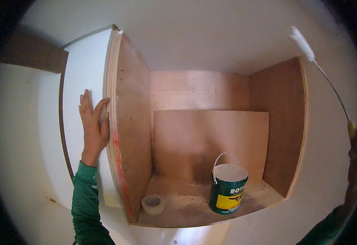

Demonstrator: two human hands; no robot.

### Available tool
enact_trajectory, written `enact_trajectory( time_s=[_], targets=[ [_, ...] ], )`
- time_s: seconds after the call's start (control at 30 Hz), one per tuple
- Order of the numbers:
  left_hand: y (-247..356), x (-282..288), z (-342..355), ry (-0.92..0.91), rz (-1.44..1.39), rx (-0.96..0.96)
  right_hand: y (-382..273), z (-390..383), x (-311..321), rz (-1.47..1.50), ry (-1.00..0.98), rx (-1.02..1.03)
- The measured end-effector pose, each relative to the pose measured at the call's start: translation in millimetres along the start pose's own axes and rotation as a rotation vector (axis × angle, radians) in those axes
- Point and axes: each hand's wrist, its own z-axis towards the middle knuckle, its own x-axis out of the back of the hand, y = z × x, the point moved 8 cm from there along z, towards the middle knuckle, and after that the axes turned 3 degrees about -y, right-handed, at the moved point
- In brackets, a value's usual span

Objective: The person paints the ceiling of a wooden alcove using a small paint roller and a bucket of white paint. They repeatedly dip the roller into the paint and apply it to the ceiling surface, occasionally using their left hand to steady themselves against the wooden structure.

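Note:
My left hand (pixel 93 128) lies with its fingers apart on the white side panel (pixel 84 69) of a wooden cabinet, its fingertips close to the panel's front edge. At the far right, in shadow, my right hand (pixel 355 153) grips the handle of a small paint roller (pixel 303 45). The roller has a white fluffy sleeve and a long thin wire frame, raised near the cabinet's upper right corner. A dark green paint can (pixel 225 200) with a yellow label stands inside the cabinet, its white wire handle up. My right fingers are mostly too dark to make out.
A roll of tape (pixel 153 204) lies on the cabinet floor (pixel 182 210), near the left wall. A loose plywood sheet (pixel 211 134) leans against the back. Pale dust covers parts of the floor. The plywood right side (pixel 282 126) meets a pale wall (pixel 325 122).

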Motion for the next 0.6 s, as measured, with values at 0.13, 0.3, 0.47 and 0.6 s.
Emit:
enact_trajectory(
  time_s=[0.13,0.3,0.47,0.6],
  targets=[
    [-0.5,1.2,-9.2,-0.037,0.048,-0.025,134.5,-131.2,-23.7,0.277,-0.072,-0.45],
    [-1.8,-9.2,-4.0,0.003,0.102,-0.07,180.0,-293.5,-50.3,0.602,-0.124,-0.861],
    [0.1,-8.3,-3.5,-0.052,0.149,-0.038,176.8,-333.4,-95.3,0.739,-0.226,-1.009],
    [-12.1,-25.1,-8.0,-0.038,0.128,-0.04,180.1,-337.9,-117.1,0.722,-0.167,-0.947]
  ],
)
